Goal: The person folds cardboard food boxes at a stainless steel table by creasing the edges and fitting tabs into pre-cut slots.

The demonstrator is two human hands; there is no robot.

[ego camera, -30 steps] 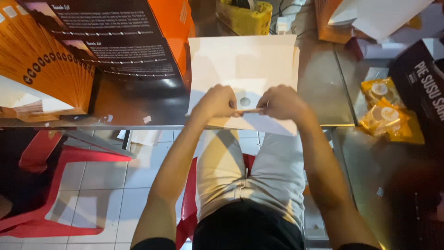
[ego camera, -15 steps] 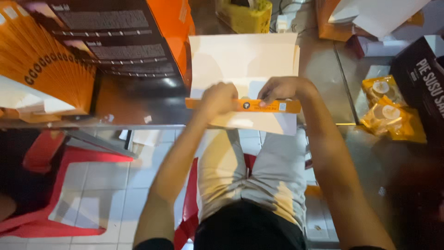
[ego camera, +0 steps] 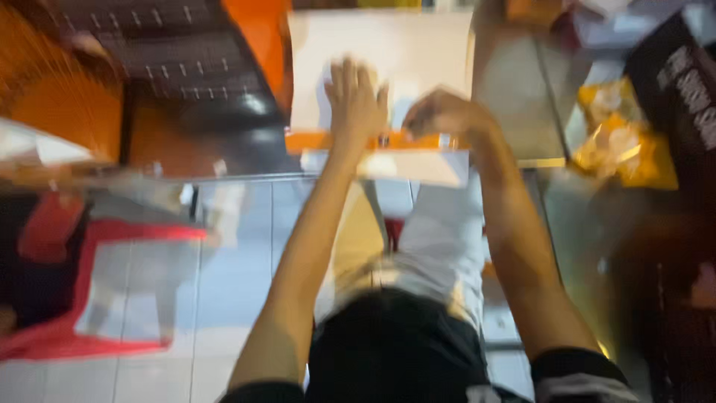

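A flat white cardboard sheet (ego camera: 388, 52) lies on the metal table (ego camera: 514, 119), its near edge showing an orange folded strip (ego camera: 418, 142). My left hand (ego camera: 356, 101) rests flat on the sheet, fingers spread, just above the strip. My right hand (ego camera: 447, 116) is curled over the orange strip at its right part, fingers pressing or pinching it. The frame is blurred, so the exact grip is unclear.
A fan of orange flat boxes (ego camera: 52, 97) and a dark printed sheet (ego camera: 171, 52) lie at the left. Yellow snack packets (ego camera: 623, 142) and a black box (ego camera: 675, 82) sit at the right. A red plastic chair (ego camera: 82, 298) stands on the tiled floor below left.
The orange strip has been folded up along the sheet's near edge. My left hand slid forward onto the white sheet and spread flat; the right hand stays on the strip.
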